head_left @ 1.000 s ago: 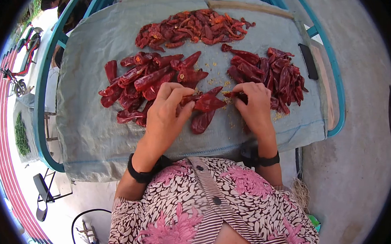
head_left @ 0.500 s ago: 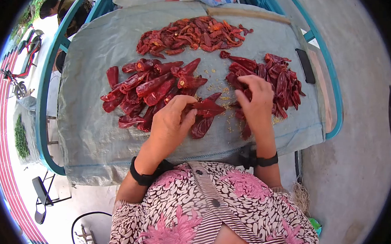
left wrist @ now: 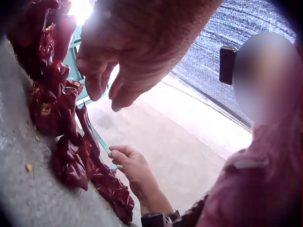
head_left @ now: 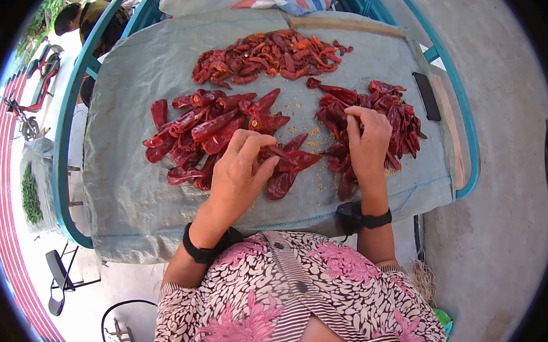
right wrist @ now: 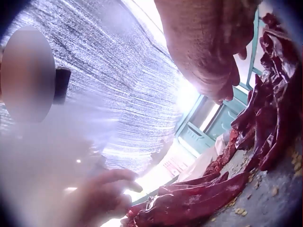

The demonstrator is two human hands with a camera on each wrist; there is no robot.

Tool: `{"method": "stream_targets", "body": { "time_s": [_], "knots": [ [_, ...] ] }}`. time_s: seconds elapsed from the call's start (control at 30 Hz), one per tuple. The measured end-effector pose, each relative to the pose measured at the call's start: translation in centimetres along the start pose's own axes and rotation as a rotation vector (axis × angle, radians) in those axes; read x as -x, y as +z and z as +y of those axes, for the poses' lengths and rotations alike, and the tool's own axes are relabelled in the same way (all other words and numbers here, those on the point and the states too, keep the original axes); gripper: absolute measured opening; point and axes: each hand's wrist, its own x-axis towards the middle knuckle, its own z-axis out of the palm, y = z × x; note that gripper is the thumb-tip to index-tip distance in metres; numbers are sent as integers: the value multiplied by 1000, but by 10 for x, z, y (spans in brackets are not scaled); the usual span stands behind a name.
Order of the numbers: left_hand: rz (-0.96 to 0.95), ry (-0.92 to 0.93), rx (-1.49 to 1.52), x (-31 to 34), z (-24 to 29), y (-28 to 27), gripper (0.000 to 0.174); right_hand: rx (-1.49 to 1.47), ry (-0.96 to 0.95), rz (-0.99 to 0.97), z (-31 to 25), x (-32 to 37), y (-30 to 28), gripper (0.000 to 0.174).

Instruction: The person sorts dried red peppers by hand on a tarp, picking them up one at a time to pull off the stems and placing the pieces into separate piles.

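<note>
In the head view my left hand (head_left: 237, 172) pinches a dark red dried chili pepper (head_left: 299, 162) between thumb and fingers, over the table's front middle. Another dried pepper (head_left: 279, 185) lies just below it. My right hand (head_left: 370, 143) is over the front of the right pile of flattened, wrinkled peppers (head_left: 401, 119), its fingers loosely bent; the right wrist view shows nothing between those fingers. To the left of my left hand lies a pile of plump whole peppers (head_left: 192, 122), several with stem ends cut open.
A third pile of smaller, brighter dried peppers (head_left: 272, 55) lies at the back. Loose yellow seeds (head_left: 295, 118) dot the grey-green woven sheet (head_left: 135, 207). A phone (head_left: 427, 97) lies at the right edge, inside the teal metal frame (head_left: 464, 126). Another person (head_left: 96, 23) is at the far left.
My right hand has moved away from the pepper in my left hand, up and right over the right pile. The left hand keeps its pepper, nearly in place. The head view has tilted slightly.
</note>
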Motion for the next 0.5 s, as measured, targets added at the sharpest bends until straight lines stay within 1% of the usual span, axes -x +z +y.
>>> {"method": "stream_targets", "body": {
  "time_s": [0.03, 0.13, 0.23, 0.33, 0.37, 0.43, 0.47, 0.5],
  "knots": [
    [-2, 12, -12, -1, 0, -1, 32, 4, -27, 7, -3, 0, -1, 26],
    [-35, 45, -21, -4, -5, -3, 28, 141, -67, 7, -2, 3, 9, 28],
    [-42, 52, 16, -9, -4, -10, 24, 189, -54, -37, 5, 2, 13, 31],
    [-28, 115, -29, -14, -7, -13, 23, 239, -55, -60, 0, 0, 12, 31],
    [-55, 82, -27, -15, -2, -16, 21, 240, -66, -56, -1, -3, 11, 30],
    [-59, 79, -29, -18, 4, -18, 20, 248, -85, -61, -2, -2, 9, 28],
    [-63, 76, -27, -19, 5, -18, 19, 202, -60, -21, -2, -1, 8, 27],
    [-69, 105, -28, -19, 1, -17, 25, 155, -35, 16, -1, -1, 8, 26]
  ]
}}
